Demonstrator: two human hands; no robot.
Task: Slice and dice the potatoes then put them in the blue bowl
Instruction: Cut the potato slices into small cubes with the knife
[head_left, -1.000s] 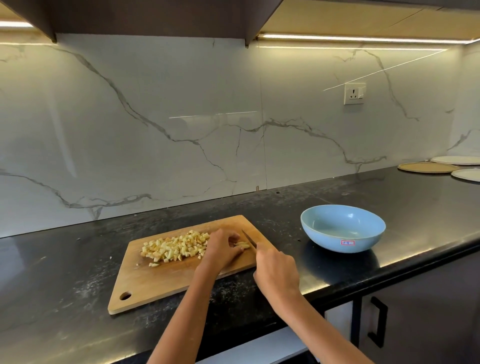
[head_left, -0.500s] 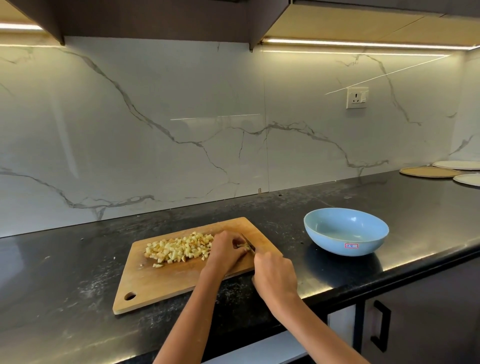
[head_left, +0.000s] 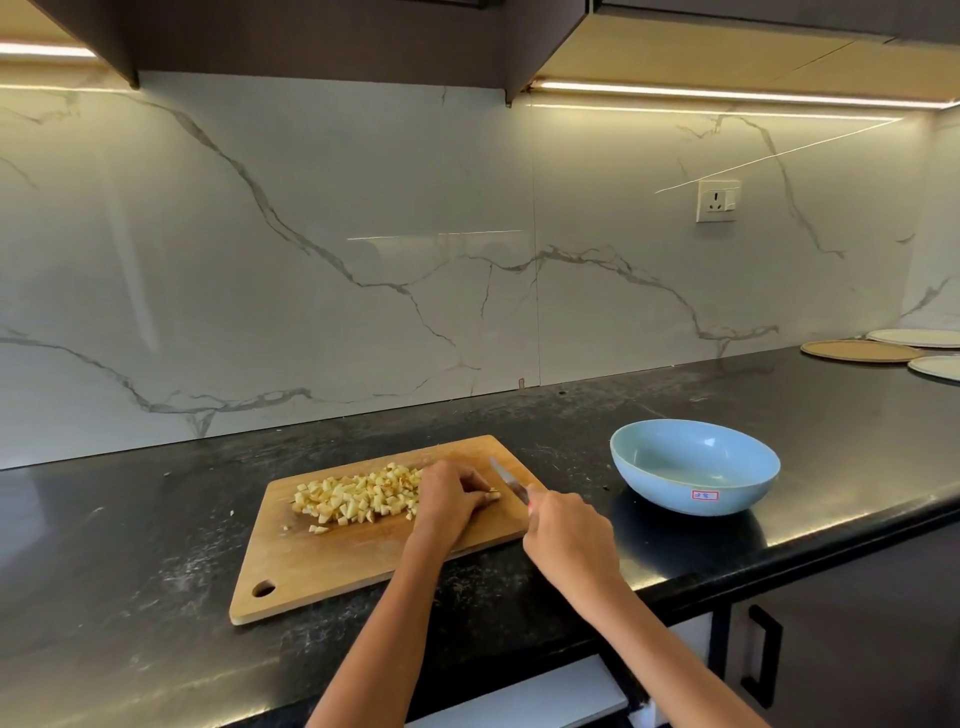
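Dicing potato (head_left: 358, 500) on board (head_left: 332, 564), blue bowl (head_left: 695, 466) — label unreadable

Cutting board (head_left: 363, 558): wooden, lying on the black desk (head_left: 130, 597), hanging hole at its near left corner.
Diced potato (head_left: 356, 499): pale heap on the board's far half.
Left hand (head_left: 449, 496): fingers curled over a small potato piece (head_left: 492, 495) beside the heap.
Right hand (head_left: 569, 538): grips a knife (head_left: 506, 483), blade angled over the board just right of the left hand.
Blue bowl (head_left: 693, 467): upright on the desk, right of the board, apart from it.
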